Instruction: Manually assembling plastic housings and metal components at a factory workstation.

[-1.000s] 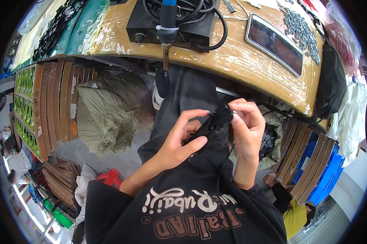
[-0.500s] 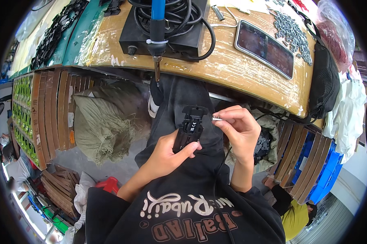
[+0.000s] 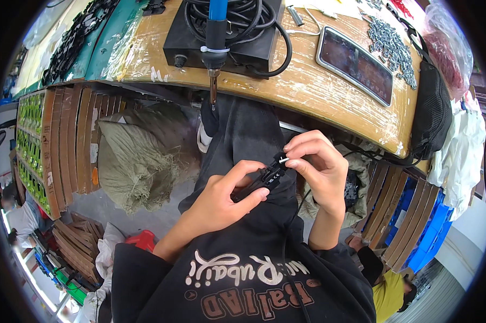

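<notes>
Over my lap, my left hand (image 3: 218,200) is closed around a black plastic housing (image 3: 268,178), thumb along its near side and fingers over its far side. The housing is tilted, its upper end pointing right toward my other hand. My right hand (image 3: 322,169) pinches a small silvery metal piece (image 3: 284,160) between thumb and fingertips. That piece is at the housing's upper end and seems to touch it; fingers partly cover the spot. Above my hands hangs a blue-handled tool (image 3: 215,43) with a metal shaft pointing down past the table edge.
On the wooden table (image 3: 307,91) are a black box (image 3: 181,46) with coiled cable, a phone (image 3: 356,64) and a heap of small metal parts (image 3: 392,46). A woven sack (image 3: 132,156) stands lower left. Boxes line both sides; a person in yellow (image 3: 389,296) is at lower right.
My left hand has turned the housing so its upper end swings right, toward my right hand. The metal piece, earlier apart from it, is now at that end. The view has shifted slightly.
</notes>
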Demonstrator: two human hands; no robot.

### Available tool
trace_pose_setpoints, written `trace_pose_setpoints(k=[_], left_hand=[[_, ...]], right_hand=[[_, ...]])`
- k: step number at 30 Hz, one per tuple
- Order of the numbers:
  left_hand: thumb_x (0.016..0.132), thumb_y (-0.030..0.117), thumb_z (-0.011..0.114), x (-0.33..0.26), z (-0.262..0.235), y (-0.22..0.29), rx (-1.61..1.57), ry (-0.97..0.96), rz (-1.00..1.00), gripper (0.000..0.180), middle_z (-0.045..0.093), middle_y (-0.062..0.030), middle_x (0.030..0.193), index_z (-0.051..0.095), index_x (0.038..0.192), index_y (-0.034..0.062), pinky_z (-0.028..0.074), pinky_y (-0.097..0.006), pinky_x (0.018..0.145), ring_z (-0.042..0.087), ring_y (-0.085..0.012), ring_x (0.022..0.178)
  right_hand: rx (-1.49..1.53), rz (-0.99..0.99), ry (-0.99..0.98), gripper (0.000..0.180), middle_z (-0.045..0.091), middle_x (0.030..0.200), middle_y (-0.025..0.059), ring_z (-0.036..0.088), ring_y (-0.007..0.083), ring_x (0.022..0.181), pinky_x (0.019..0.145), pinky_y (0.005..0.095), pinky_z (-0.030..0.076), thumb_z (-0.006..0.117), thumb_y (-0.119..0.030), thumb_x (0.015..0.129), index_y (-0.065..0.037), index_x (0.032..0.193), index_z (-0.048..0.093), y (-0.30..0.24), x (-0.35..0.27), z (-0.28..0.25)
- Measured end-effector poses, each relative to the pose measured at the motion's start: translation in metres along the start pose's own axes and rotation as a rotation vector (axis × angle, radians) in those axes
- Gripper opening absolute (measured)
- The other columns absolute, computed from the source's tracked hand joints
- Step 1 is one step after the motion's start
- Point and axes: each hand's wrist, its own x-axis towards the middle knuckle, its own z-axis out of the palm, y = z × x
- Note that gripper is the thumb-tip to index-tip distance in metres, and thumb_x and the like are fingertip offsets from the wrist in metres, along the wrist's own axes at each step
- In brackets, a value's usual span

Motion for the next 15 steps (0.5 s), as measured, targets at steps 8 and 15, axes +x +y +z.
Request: trace_pose_setpoints(k=[8,15], left_hand=[[0.079,0.009,0.06,-0.0028,-0.0009,-0.0012,0.047,0.002,0.005,0.031,0.056,-0.0083,0.061,0.047,0.106,0.0038,0.04,-0.023,0.052,0.054,-0.012,0.052],[0.078,0.009,0.06,-0.0022,-0.0038,0.0023,0.108,-0.027,0.019,0.032,0.056,-0.0102,0.061,0.048,0.107,0.0042,0.042,-0.025,0.053,0.056,-0.0174,0.053]], right_hand=[[0.064,0.088,-0.069,0.008,0.058,0.085,0.0121,0.056,0.0173,0.078,0.068,0.0268,0.045,0.063,0.004,0.07,0.003,0.077,0.058,-0.0007,-0.002,-0.0049],[0.026,0.12,-0.099,0.009,0.058,0.083,0.0115,0.056,0.0169,0.077,0.068,0.0268,0.045,0.063,0.005,0.069,0.003,0.074,0.056,-0.0019,-0.0029,-0.0072]])
